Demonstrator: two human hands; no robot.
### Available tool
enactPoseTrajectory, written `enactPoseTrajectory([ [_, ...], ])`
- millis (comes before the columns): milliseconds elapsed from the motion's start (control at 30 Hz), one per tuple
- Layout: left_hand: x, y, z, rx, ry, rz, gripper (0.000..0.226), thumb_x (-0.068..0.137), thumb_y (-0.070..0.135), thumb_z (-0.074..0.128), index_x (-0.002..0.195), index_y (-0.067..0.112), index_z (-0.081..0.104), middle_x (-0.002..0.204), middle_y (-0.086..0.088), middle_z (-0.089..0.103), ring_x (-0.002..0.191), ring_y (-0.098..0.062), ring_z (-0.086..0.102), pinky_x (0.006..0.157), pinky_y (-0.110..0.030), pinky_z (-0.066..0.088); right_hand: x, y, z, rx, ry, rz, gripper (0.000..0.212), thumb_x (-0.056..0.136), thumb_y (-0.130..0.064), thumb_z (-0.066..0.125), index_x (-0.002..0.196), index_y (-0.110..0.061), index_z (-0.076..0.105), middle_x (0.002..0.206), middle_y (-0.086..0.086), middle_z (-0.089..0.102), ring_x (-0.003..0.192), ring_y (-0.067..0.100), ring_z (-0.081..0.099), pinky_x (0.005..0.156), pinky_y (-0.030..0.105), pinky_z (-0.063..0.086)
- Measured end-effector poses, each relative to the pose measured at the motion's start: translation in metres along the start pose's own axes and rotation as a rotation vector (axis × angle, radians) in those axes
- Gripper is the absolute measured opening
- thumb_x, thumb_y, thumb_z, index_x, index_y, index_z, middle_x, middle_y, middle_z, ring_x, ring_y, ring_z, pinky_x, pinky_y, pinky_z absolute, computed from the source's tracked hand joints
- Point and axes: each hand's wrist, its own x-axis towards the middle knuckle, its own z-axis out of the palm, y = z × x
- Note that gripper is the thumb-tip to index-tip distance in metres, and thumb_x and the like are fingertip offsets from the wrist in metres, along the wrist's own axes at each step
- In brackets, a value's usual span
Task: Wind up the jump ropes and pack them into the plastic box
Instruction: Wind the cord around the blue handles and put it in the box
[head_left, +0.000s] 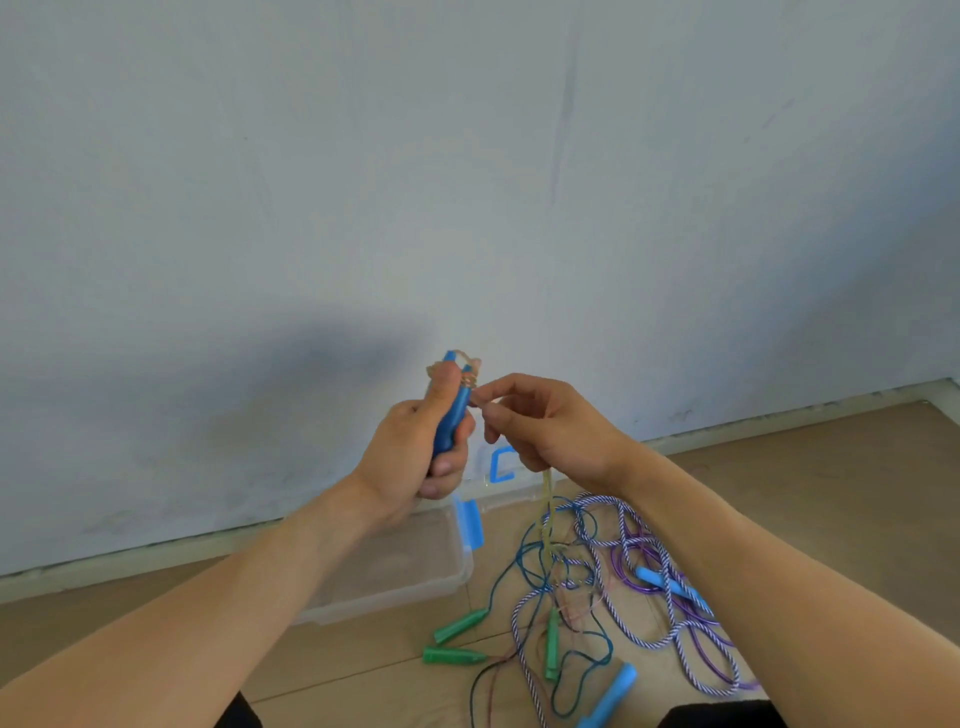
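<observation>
- The left hand (415, 457) grips a pair of dark blue handles (451, 415) upright, fingers curled round them, thumb pressed near the top.
- The right hand (545, 426) pinches the pale yellow rope (546, 499) just beside the handles, fingers narrow on the strand; a few turns already sit round the handle tops.
- The step in hand looks like winding this rope, early on: most of it hangs down to the floor (831, 493).
- The plastic box (415, 566) lies open below the left wrist, seemingly empty.
- The other ropes (649, 571), with green and light blue handles, lie tangled right of the box.
- Next move probably calls for drawing slack free of that tangle while wrapping.
</observation>
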Motion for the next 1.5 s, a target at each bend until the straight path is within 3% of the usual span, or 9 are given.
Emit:
enactPoseTrajectory([
  [167,0.004,-0.003,-0.007,0.031,0.061,-0.083,0.062,0.081,0.073,0.046,0.073,0.012,0.048,0.054,-0.003,0.03,0.042,-0.014,0.023,0.043,-0.022,0.018,-0.003,-0.001,0.003,-0.368,0.103,-0.056,0.02,0.098,-0.022,0.057,0.107,-0.014,0.073,0.071,-0.005,0.064,0.048,-0.002,0.05,0.051,0.008,0.036],
  [433,0.012,-0.006,-0.012,0.006,-0.034,-0.283,0.04,0.096,0.051,0.053,0.085,0.013,0.047,0.058,0.001,0.037,0.045,-0.012,0.027,0.042,-0.021,0.02,-0.006,0.004,0.013,-0.579,0.118,0.02,0.029,0.103,-0.025,0.04,0.091,-0.014,0.064,0.056,-0.004,0.059,0.047,0.004,0.051,0.051,0.018,0.042],
  [833,0.024,-0.02,-0.018,0.766,0.06,-0.099,0.035,0.091,0.034,0.061,0.073,0.011,0.042,0.059,-0.005,0.037,0.044,-0.016,0.033,0.053,-0.033,0.035,-0.009,-0.004,0.028,-0.289,0.182,0.217,0.049,0.103,-0.045,0.037,0.068,-0.015,0.054,0.05,-0.001,0.057,0.043,0.011,0.045,0.052,0.021,0.042],
  [967,0.022,-0.02,-0.017,1.05,0.129,-0.111,0.054,0.093,0.053,0.054,0.063,0.012,0.039,0.055,-0.001,0.034,0.046,-0.014,0.03,0.047,-0.026,0.026,-0.009,-0.007,0.028,-0.277,0.066,0.223,0.041,0.1,-0.037,0.048,0.069,-0.012,0.06,0.05,-0.001,0.054,0.045,0.012,0.042,0.053,0.021,0.04],
  [1067,0.019,-0.026,-0.017,1.32,0.11,-0.161,0.059,0.093,0.064,0.044,0.064,0.012,0.044,0.058,-0.002,0.044,0.05,-0.014,0.039,0.049,-0.027,0.03,-0.01,-0.006,0.027,-0.509,-0.042,0.181,0.034,0.095,-0.03,0.055,0.075,-0.006,0.067,0.054,-0.002,0.064,0.04,0.003,0.045,0.047,0.014,0.039],
  [1167,0.015,-0.035,-0.011,1.458,0.068,-0.158,0.063,0.091,0.07,0.038,0.063,0.015,0.046,0.062,0.0,0.049,0.058,-0.016,0.048,0.056,-0.03,0.038,-0.008,0.004,0.015,-0.86,-0.038,0.025,0.032,0.095,-0.032,0.055,0.078,-0.01,0.069,0.066,0.002,0.069,0.052,0.008,0.057,0.056,0.029,0.049],
  [1267,0.006,-0.042,0.0,1.585,-0.091,-0.101,0.063,0.092,0.072,0.031,0.066,0.016,0.046,0.066,0.0,0.051,0.063,-0.02,0.05,0.061,-0.032,0.04,-0.007,0.006,0.001,-0.859,0.042,-0.07,0.019,0.093,-0.028,0.063,0.081,-0.016,0.071,0.073,-0.01,0.064,0.059,0.002,0.057,0.063,0.023,0.042],
  [1367,0.0,-0.049,0.007,1.493,-0.345,-0.087,0.073,0.088,0.079,0.029,0.068,0.011,0.048,0.064,-0.005,0.049,0.056,-0.02,0.043,0.058,-0.036,0.038,-0.008,0.003,-0.007,-0.546,0.123,0.016,0.015,0.092,-0.026,0.066,0.083,-0.015,0.07,0.076,-0.006,0.067,0.049,0.01,0.063,0.057,0.023,0.049],
  [1500,-0.006,-0.035,0.016,0.942,-0.517,-0.157,0.066,0.083,0.081,0.039,0.055,0.022,0.045,0.053,0.004,0.034,0.048,-0.016,0.03,0.051,-0.03,0.029,-0.008,0.006,-0.015,-0.215,0.068,0.197,0.02,0.091,-0.022,0.067,0.09,-0.002,0.072,0.07,0.004,0.061,0.044,0.017,0.049,0.046,0.023,0.038],
])
